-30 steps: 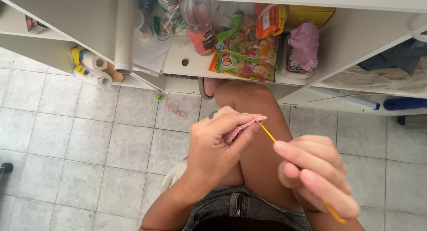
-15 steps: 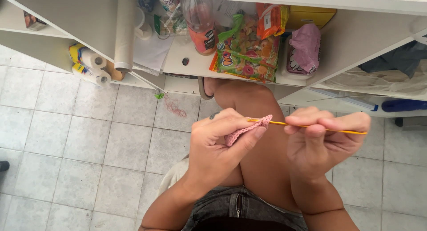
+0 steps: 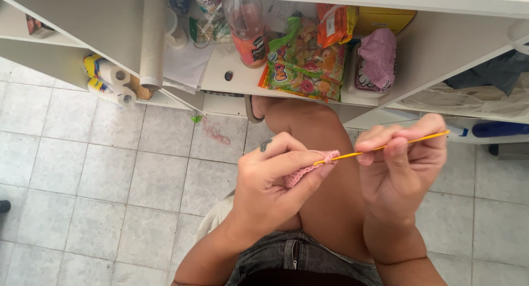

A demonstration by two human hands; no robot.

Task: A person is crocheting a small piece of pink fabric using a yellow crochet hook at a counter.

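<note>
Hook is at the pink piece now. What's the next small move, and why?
Probably ease the yellow crochet hook a little further into the pink crochet piece: its tip sits right at the edge pinched by the left hand, while the right hand grips the shaft level.

Left hand (image 3: 270, 181): fingers curled, thumb and forefinger pinched shut, forearm rising from lower frame. Right hand (image 3: 405, 159): fist-like, thumb and fingertips (image 3: 398, 148) pressed together (palm facing away from camera), wrist bent upward. Hands near, not touching.
</note>
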